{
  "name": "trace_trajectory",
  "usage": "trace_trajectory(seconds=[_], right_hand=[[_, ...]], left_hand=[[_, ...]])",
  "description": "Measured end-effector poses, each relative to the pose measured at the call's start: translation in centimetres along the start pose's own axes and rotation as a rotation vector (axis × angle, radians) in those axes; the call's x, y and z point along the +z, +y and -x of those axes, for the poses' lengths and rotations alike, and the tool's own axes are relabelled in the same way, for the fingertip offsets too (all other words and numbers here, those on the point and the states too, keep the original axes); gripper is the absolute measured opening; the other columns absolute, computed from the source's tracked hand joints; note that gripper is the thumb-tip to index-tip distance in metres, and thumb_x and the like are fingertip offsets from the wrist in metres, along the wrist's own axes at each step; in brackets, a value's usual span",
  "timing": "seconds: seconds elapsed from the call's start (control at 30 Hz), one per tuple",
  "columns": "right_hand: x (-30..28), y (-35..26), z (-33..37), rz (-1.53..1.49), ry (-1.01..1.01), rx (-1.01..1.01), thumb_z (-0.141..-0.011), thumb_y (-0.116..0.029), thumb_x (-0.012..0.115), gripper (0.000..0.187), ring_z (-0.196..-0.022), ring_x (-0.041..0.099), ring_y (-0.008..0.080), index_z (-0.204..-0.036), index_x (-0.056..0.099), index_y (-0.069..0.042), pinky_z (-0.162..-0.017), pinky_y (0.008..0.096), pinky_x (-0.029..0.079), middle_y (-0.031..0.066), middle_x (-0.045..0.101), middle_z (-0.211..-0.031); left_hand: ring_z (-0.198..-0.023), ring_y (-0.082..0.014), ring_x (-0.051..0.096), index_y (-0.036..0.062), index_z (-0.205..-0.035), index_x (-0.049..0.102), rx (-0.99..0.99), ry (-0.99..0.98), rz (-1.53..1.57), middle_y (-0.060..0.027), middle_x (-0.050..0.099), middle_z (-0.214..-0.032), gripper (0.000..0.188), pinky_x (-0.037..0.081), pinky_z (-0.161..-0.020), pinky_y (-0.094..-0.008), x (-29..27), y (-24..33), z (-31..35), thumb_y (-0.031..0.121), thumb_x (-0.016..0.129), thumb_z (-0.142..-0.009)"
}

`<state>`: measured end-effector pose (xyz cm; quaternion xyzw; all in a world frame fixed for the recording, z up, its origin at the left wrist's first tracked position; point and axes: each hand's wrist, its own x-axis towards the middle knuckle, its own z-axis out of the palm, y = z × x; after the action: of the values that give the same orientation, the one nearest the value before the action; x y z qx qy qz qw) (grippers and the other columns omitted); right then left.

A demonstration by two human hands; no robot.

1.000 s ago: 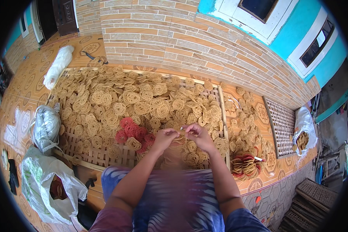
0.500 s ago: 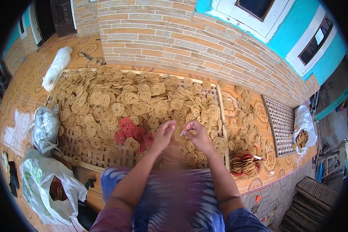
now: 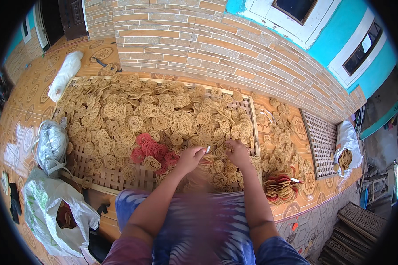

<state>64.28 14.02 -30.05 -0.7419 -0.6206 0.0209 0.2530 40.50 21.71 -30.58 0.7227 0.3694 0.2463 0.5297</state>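
Observation:
My left hand (image 3: 191, 160) is closed in a pinch, and a small white stick-like piece (image 3: 208, 149) pokes up from its fingertips. To its right, my right hand (image 3: 239, 154) is low over the pile with its fingers curled in; what they grip, if anything, is hidden. Beneath both hands spread many tan, coiled, lacy discs (image 3: 179, 122), like dried noodle or cracker rounds. They lie on a woven slatted rack (image 3: 141, 180) with a pale wooden frame. A cluster of red coiled discs (image 3: 154, 149) sits among them, left of my left hand.
More tan discs (image 3: 278, 148) lie on the tiled floor right of the rack, near a red-and-tan bundle (image 3: 282, 189). A second woven rack (image 3: 320, 142) and a white sack (image 3: 348, 143) stand farther right. Plastic bags (image 3: 53, 212) line the left side. A brick-patterned wall (image 3: 163, 39) rises behind.
The small white piece, held in my right fingertips before, is now in my left hand. My right hand has moved right and down onto the discs.

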Motion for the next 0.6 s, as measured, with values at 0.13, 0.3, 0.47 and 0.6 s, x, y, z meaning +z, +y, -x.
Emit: trace_trajectory(seconds=[0.13, 0.3, 0.47, 0.6], right_hand=[[0.6, 0.3, 0.4, 0.167, 0.105, -0.208, -0.085, -0.003, 0.076, 0.029, -0.078, 0.066, 0.0172, -0.112, 0.065, -0.003, -0.071, 0.0294, 0.052, 0.0084, 0.070, -0.088], [0.5, -1.3, -1.0, -0.677, -0.139, 0.340, -0.088, -0.010, 0.079, 0.023, -0.075, 0.060, 0.0096, -0.107, 0.070, -0.001, -0.068, 0.0258, 0.050, 0.0005, 0.068, -0.085], [-0.7, -3.9, -0.7, -0.781, -0.179, 0.399, -0.092, -0.008, 0.076, 0.017, -0.079, 0.060, 0.0080, -0.106, 0.071, 0.000, -0.071, 0.0248, 0.049, 0.0006, 0.069, -0.089], [-0.6, -4.9, -0.9, -0.869, -0.164, 0.384, -0.094, -0.008, 0.074, 0.016, -0.082, 0.060, 0.0078, -0.106, 0.072, 0.001, -0.076, 0.0235, 0.048, 0.0016, 0.070, -0.092]], left_hand=[[-0.092, -0.0201, 0.071, 0.0044, -0.114, 0.074, -0.014, -0.014, -0.053, -0.0105, 0.076, -0.103, 0.028, 0.053, -0.084, -0.0316, -0.2, -0.5, 0.1, 0.028, 0.065, -0.100], [-0.083, -0.0169, 0.071, 0.0081, -0.109, 0.076, 0.035, 0.100, 0.187, -0.0079, 0.077, -0.095, 0.030, 0.053, -0.079, -0.0298, 0.2, -1.7, -0.3, 0.033, 0.070, -0.095], [-0.082, -0.0118, 0.070, 0.0057, -0.108, 0.076, -0.029, 0.130, 0.279, -0.0061, 0.077, -0.093, 0.025, 0.052, -0.077, -0.0268, 0.6, -1.8, -0.4, 0.025, 0.073, -0.093], [-0.083, -0.0107, 0.070, 0.0022, -0.107, 0.076, -0.031, 0.121, 0.356, -0.0056, 0.077, -0.093, 0.025, 0.053, -0.077, -0.0263, 0.4, -1.2, 0.0, 0.022, 0.075, -0.092]])
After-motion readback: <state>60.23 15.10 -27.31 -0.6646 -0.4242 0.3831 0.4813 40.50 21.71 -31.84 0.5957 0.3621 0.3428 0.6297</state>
